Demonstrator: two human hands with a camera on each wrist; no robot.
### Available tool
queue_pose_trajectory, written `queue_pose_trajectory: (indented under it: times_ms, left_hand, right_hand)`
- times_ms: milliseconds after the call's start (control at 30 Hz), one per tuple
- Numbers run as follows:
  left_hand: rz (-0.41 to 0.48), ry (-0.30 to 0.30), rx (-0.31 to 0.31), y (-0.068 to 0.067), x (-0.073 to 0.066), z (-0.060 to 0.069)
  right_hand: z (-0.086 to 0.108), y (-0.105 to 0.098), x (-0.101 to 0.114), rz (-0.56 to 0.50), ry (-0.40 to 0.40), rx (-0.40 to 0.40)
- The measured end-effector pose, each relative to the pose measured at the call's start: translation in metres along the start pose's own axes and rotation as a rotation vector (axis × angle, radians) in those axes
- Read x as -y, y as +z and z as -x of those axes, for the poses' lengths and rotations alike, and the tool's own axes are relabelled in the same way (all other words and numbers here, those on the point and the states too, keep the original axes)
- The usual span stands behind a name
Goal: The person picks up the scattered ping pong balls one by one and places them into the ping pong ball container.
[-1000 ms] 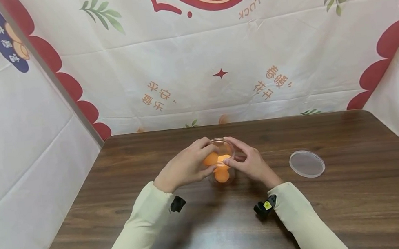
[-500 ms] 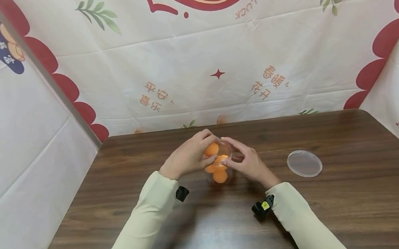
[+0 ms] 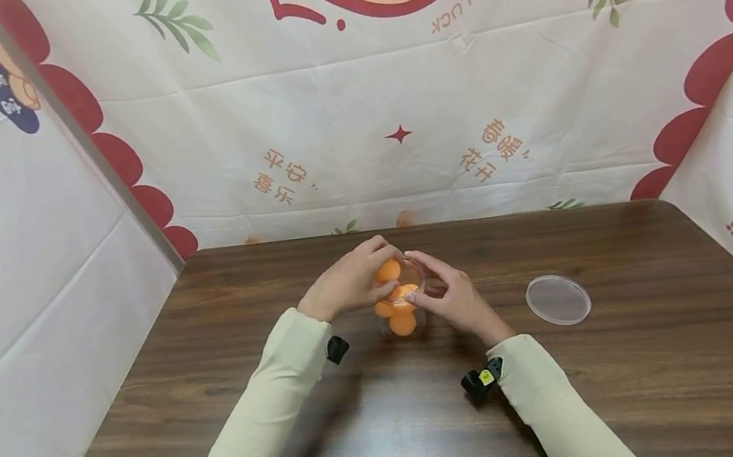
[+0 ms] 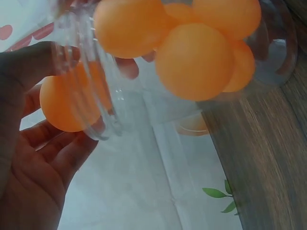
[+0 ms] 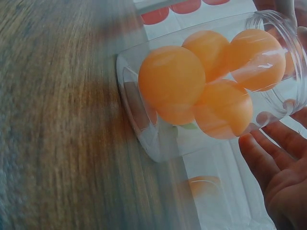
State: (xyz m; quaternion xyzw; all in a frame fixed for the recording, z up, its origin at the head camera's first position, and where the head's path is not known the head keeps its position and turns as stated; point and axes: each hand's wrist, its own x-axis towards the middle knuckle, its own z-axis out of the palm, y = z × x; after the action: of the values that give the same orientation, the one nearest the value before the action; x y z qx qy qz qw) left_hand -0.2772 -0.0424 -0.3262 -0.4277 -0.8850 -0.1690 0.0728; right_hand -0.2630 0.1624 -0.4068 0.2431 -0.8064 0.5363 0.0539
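Observation:
A clear plastic jar (image 3: 416,274) stands on the wooden table, with several orange balls (image 3: 403,322) inside. My left hand (image 3: 351,281) is at the jar's mouth and holds one orange ball (image 4: 72,98) between thumb and fingers. In the left wrist view, part of that ball shows through the clear ridged rim (image 4: 91,72). My right hand (image 3: 457,299) grips the jar from the right near its rim, thumb in front and fingers behind. Through the wall in the right wrist view, the balls (image 5: 171,79) lie piled against each other.
A round clear lid (image 3: 558,300) lies flat on the brown table (image 3: 667,367), to the right of my right hand. Behind the table hangs a white printed cloth (image 3: 326,112), and more cloth covers both sides.
My left hand has risen slightly with its ball, from lower beside the rim to the upper left of the jar's mouth. The right hand and the jar keep nearly the same place.

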Motion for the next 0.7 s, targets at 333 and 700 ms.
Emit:
queue_pose_trajectory:
  times_ms: [333, 700]
  left_hand:
    - [-0.028, -0.016, 0.01, 0.002, -0.0005, 0.0009]
    - [-0.026, -0.003, -0.013, 0.0033, 0.0, 0.0013]
  right_hand:
    - [0.0005, 0.0014, -0.0005, -0.005, -0.008, 0.0]
    - [0.0009, 0.0002, 0.0019, -0.005, -0.011, 0.002]
